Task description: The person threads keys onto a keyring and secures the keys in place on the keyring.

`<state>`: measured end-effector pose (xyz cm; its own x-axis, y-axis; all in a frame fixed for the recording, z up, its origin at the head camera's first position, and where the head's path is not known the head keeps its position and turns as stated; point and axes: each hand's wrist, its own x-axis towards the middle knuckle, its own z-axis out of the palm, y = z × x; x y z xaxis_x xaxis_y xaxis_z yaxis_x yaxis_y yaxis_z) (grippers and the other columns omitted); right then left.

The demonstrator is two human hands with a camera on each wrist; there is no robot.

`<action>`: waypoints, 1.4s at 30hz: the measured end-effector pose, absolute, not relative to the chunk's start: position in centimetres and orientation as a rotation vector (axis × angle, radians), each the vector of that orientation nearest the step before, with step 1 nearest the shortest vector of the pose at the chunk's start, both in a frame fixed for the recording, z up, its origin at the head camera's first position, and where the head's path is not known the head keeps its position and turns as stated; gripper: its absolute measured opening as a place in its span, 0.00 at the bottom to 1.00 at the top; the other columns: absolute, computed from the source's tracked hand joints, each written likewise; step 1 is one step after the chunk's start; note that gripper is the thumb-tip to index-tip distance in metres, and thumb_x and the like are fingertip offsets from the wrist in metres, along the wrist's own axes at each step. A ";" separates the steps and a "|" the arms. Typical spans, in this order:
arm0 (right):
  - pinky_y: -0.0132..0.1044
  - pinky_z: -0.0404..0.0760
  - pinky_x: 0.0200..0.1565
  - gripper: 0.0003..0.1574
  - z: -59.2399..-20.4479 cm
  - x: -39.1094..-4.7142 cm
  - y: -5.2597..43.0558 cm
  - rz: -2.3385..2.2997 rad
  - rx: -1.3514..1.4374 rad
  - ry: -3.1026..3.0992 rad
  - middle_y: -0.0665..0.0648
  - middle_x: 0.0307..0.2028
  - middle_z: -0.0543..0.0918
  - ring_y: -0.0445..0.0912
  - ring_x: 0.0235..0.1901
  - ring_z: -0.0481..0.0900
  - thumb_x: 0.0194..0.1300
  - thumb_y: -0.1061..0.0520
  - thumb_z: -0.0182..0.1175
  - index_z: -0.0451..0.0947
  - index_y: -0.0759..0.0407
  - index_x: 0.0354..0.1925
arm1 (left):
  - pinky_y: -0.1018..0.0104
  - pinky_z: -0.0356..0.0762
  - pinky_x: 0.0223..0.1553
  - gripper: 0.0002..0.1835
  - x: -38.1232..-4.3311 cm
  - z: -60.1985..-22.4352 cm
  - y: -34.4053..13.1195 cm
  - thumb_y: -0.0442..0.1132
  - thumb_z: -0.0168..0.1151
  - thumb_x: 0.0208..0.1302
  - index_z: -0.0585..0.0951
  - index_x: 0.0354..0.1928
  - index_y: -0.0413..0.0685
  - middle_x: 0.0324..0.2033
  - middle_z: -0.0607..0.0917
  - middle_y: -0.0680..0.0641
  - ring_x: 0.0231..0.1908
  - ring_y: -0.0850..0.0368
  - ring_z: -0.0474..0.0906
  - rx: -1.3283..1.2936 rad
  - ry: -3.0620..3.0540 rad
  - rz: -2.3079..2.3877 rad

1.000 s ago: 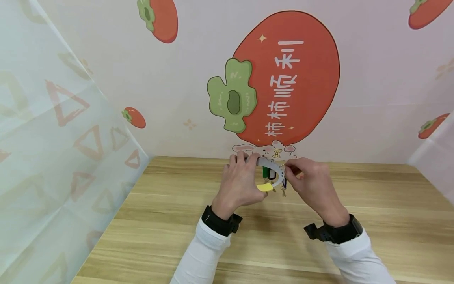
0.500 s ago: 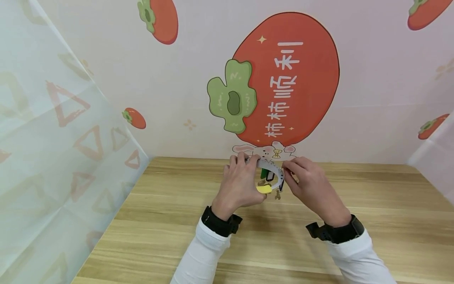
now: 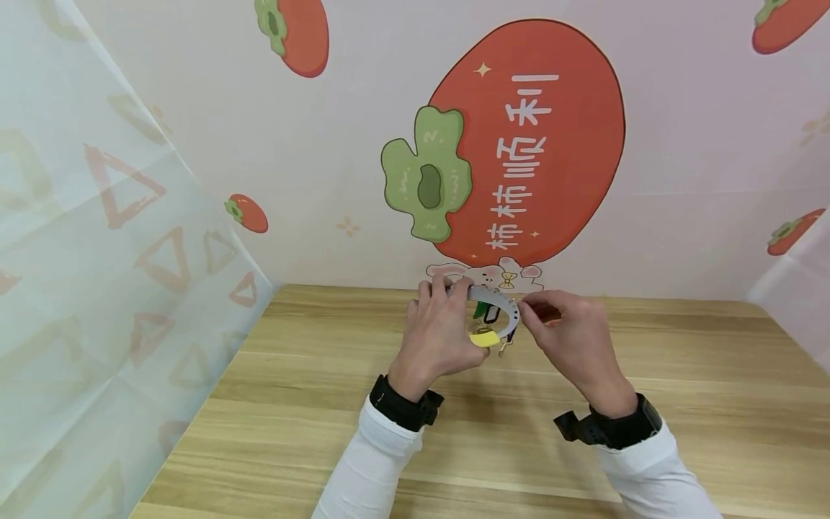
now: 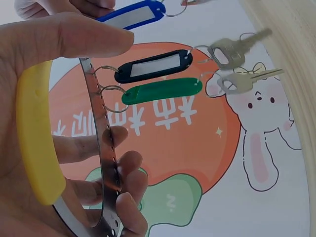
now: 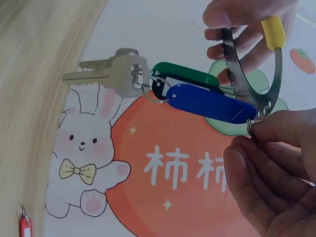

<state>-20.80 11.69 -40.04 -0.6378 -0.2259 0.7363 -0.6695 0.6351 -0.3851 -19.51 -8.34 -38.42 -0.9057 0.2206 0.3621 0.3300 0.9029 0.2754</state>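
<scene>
My left hand point(image 3: 436, 333) grips a curved metal key holder point(image 3: 512, 310) with holes along its edge and a yellow handle point(image 4: 37, 133). Split rings hook a black key tag point(image 4: 155, 68) and a green key tag point(image 4: 163, 91) onto it, each with a key hanging from its other end. My right hand point(image 3: 573, 342) is at the holder's right side. Its thumb and finger pinch the small split ring point(image 5: 250, 129) of a blue key tag point(image 5: 210, 103), right at the holder's edge. A silver key point(image 5: 123, 76) dangles from the blue tag.
A wooden table point(image 3: 324, 425) lies beneath both hands. Behind it stands a pale backdrop point(image 3: 311, 144) printed with persimmons and a rabbit. In the right wrist view, a red key tag point(image 5: 25, 228) lies on the table at the lower left.
The dangling tags and keys have swung a little leftward. The right hand's fingers have shifted slightly at the holder's edge; the left hand has kept its grip.
</scene>
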 end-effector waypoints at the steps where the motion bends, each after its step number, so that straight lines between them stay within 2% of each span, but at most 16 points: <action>1: 0.46 0.85 0.29 0.07 -40.0 -20.8 11.7 0.865 0.700 -2.193 0.61 0.29 0.88 0.49 0.26 0.86 0.55 0.70 0.73 0.86 0.69 0.35 | 0.49 0.73 0.41 0.47 -19.5 -38.4 -8.3 0.52 0.81 0.38 0.75 0.65 0.47 0.55 0.73 0.40 0.51 0.42 0.69 -0.411 -2.743 -0.476; 8: 0.42 0.84 0.27 0.09 -40.1 -21.1 12.0 0.699 0.812 -2.163 0.61 0.30 0.86 0.47 0.25 0.84 0.55 0.72 0.72 0.84 0.69 0.36 | 0.51 0.73 0.41 0.47 -19.5 -38.4 -8.2 0.52 0.81 0.38 0.75 0.65 0.49 0.56 0.73 0.40 0.51 0.43 0.69 -0.438 -2.768 -0.449; 18: 0.43 0.83 0.28 0.16 -40.3 -21.1 12.2 0.552 0.913 -2.103 0.61 0.31 0.81 0.51 0.29 0.82 0.49 0.77 0.73 0.83 0.70 0.37 | 0.51 0.73 0.45 0.49 -19.3 -38.4 -8.2 0.51 0.81 0.36 0.74 0.67 0.49 0.57 0.73 0.42 0.52 0.45 0.68 -0.462 -2.796 -0.463; 24: 0.44 0.84 0.30 0.13 -40.2 -21.0 12.0 0.749 0.824 -2.197 0.60 0.34 0.86 0.48 0.29 0.84 0.54 0.72 0.73 0.84 0.68 0.39 | 0.50 0.74 0.43 0.48 -19.4 -38.3 -8.2 0.54 0.80 0.39 0.75 0.66 0.49 0.57 0.73 0.41 0.53 0.43 0.69 -0.438 -2.781 -0.451; 32: 0.48 0.85 0.30 0.07 -40.0 -20.8 11.8 0.939 0.607 -2.245 0.61 0.30 0.88 0.50 0.26 0.86 0.59 0.66 0.72 0.86 0.68 0.37 | 0.49 0.74 0.43 0.46 -19.5 -38.4 -8.1 0.52 0.80 0.38 0.74 0.65 0.49 0.56 0.73 0.40 0.53 0.42 0.69 -0.402 -2.757 -0.443; 42: 0.46 0.85 0.29 0.05 -40.1 -21.0 11.8 0.872 0.672 -2.210 0.61 0.29 0.87 0.49 0.25 0.86 0.58 0.70 0.70 0.85 0.69 0.35 | 0.49 0.74 0.43 0.47 -19.4 -38.3 -8.0 0.55 0.80 0.40 0.74 0.65 0.49 0.56 0.73 0.40 0.53 0.43 0.69 -0.423 -2.766 -0.419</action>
